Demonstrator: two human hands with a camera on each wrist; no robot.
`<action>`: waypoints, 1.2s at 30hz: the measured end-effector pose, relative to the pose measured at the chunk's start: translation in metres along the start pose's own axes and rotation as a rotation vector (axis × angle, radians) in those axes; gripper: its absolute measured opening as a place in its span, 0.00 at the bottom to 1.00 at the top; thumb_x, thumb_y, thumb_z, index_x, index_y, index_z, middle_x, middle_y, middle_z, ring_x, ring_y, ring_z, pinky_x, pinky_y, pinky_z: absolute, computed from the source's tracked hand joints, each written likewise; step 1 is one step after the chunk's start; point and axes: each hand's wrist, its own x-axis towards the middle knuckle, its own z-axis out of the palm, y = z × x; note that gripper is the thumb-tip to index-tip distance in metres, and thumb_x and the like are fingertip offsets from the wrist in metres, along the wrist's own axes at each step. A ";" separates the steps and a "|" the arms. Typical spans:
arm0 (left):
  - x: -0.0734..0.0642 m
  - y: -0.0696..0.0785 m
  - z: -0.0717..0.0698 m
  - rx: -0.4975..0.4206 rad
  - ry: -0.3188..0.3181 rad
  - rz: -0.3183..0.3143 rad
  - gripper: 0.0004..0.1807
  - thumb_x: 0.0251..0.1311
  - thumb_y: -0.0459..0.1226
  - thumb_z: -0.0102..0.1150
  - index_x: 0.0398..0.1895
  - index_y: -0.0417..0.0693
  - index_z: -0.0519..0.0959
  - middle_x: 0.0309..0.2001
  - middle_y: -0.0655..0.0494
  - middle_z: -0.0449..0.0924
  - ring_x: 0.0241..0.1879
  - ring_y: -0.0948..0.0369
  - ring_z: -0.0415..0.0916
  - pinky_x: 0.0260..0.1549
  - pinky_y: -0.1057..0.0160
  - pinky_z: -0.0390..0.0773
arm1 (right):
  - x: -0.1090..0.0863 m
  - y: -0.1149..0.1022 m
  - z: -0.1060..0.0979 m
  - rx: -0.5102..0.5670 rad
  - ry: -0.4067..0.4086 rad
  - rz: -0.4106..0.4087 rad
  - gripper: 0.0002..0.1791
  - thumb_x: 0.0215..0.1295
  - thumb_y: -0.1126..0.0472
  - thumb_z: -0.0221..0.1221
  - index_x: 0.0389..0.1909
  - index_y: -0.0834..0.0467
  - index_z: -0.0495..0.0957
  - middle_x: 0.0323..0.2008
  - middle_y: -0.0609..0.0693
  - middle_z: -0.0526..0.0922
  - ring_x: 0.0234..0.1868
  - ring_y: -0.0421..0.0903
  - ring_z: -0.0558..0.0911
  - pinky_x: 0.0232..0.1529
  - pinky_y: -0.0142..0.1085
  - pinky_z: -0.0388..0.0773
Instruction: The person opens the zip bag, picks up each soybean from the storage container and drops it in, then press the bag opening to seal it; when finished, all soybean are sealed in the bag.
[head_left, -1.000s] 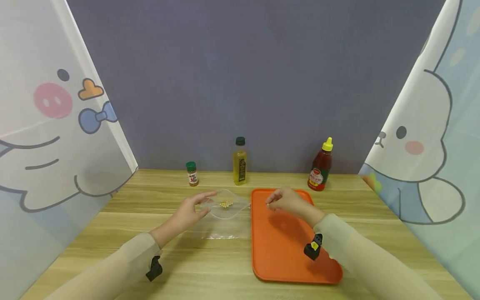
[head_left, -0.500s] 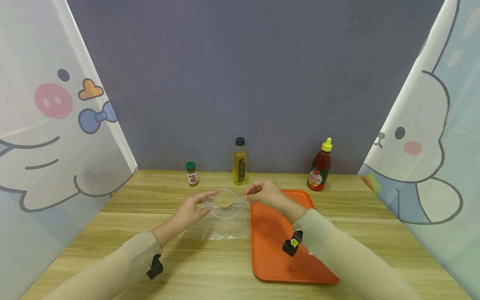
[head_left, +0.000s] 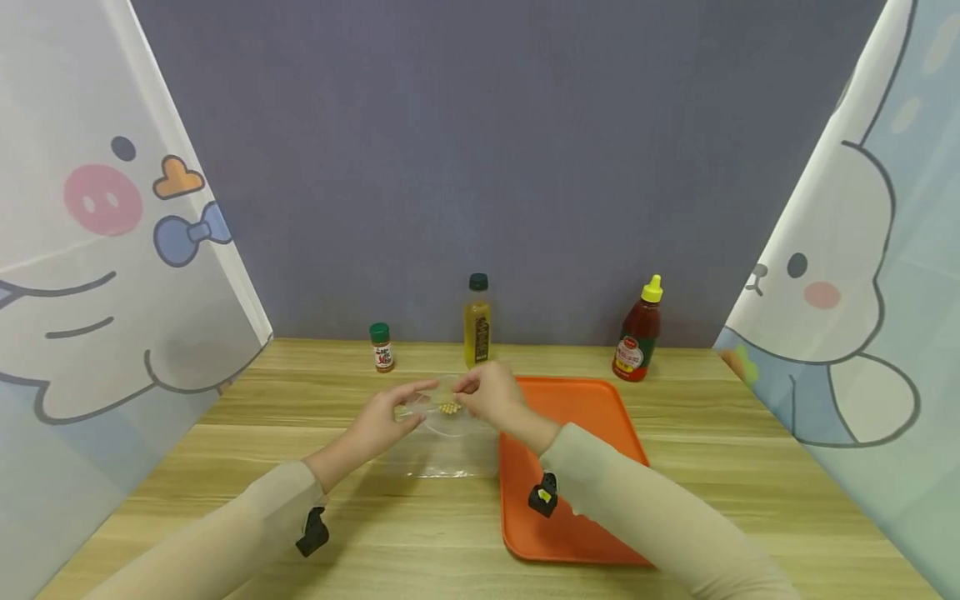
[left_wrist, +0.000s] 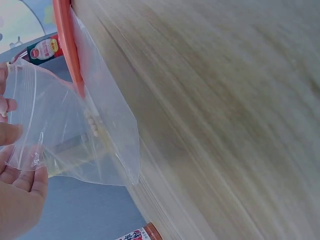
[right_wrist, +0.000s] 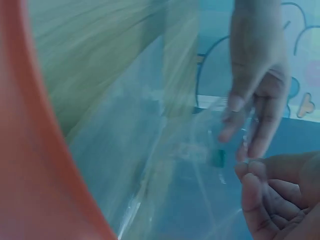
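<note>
My left hand (head_left: 378,421) holds the left end of a clear zip bag (head_left: 446,460), whose mouth gapes upward in the head view. Several small, round, pale yellow beans (head_left: 448,408) lie in it. In the left wrist view my fingers (left_wrist: 25,182) lie against the clear plastic (left_wrist: 65,120) near its ribbed zip strip. My right hand (head_left: 491,396) is over the right side of the bag mouth, its thumb and fingertips pinching something tiny and pale, seemingly a bean. In the right wrist view that thing is mostly hidden by the pinching fingers (right_wrist: 252,185).
An orange-red tray (head_left: 585,404) lies right of the bag, partly under my right forearm. Along the back of the wooden table stand a green-capped spice jar (head_left: 382,354), an oil bottle (head_left: 477,329) and a red sauce bottle (head_left: 637,337) with a yellow cap.
My right hand has moved left from above the tray to over the bag mouth, still pinching. The left hand has stayed in place on the bag.
</note>
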 end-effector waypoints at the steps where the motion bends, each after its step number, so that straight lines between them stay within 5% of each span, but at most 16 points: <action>1: 0.000 0.000 0.000 0.003 0.000 -0.001 0.30 0.58 0.27 0.63 0.65 0.49 0.72 0.53 0.46 0.82 0.56 0.45 0.76 0.50 0.43 0.79 | 0.000 0.000 0.001 -0.016 0.003 -0.007 0.03 0.58 0.67 0.65 0.33 0.60 0.87 0.25 0.51 0.87 0.15 0.37 0.76 0.16 0.28 0.76; 7: 0.001 0.001 -0.001 -0.004 0.004 0.004 0.30 0.58 0.27 0.62 0.65 0.50 0.72 0.54 0.44 0.81 0.56 0.45 0.76 0.48 0.45 0.80 | -0.001 0.002 0.005 -0.081 0.003 -0.028 0.05 0.59 0.67 0.65 0.36 0.61 0.87 0.27 0.53 0.88 0.12 0.37 0.76 0.14 0.27 0.76; 15: -0.001 -0.001 0.000 -0.003 0.000 0.022 0.30 0.57 0.26 0.63 0.65 0.48 0.72 0.59 0.45 0.78 0.55 0.47 0.77 0.55 0.39 0.76 | -0.004 0.007 0.003 0.005 -0.006 -0.006 0.06 0.59 0.69 0.64 0.37 0.63 0.86 0.30 0.56 0.87 0.18 0.45 0.82 0.17 0.29 0.79; 21: -0.002 -0.001 -0.002 -0.009 0.007 0.001 0.31 0.57 0.27 0.63 0.65 0.49 0.72 0.57 0.46 0.80 0.55 0.46 0.77 0.54 0.39 0.76 | -0.003 0.010 -0.018 0.133 0.024 0.073 0.06 0.59 0.68 0.65 0.37 0.61 0.87 0.30 0.55 0.87 0.21 0.48 0.83 0.23 0.36 0.84; 26: 0.000 -0.001 -0.004 -0.012 0.003 -0.012 0.31 0.57 0.26 0.62 0.65 0.49 0.72 0.56 0.44 0.80 0.55 0.46 0.77 0.43 0.48 0.83 | -0.002 0.026 -0.041 0.185 0.052 0.040 0.07 0.61 0.68 0.63 0.38 0.60 0.86 0.34 0.57 0.88 0.26 0.42 0.83 0.28 0.32 0.83; 32: 0.003 -0.003 -0.012 -0.040 -0.042 0.013 0.29 0.59 0.23 0.57 0.65 0.45 0.72 0.60 0.44 0.77 0.55 0.46 0.76 0.41 0.58 0.82 | -0.012 0.045 -0.058 0.042 -0.127 -0.144 0.18 0.59 0.73 0.54 0.48 0.61 0.83 0.44 0.56 0.86 0.42 0.49 0.82 0.40 0.35 0.80; 36: 0.007 -0.005 -0.019 -0.092 -0.071 -0.018 0.27 0.62 0.22 0.52 0.64 0.44 0.72 0.61 0.45 0.76 0.57 0.46 0.75 0.33 0.63 0.78 | -0.018 0.051 -0.056 0.023 -0.227 -0.146 0.16 0.62 0.67 0.59 0.51 0.61 0.81 0.50 0.56 0.84 0.47 0.53 0.81 0.45 0.37 0.81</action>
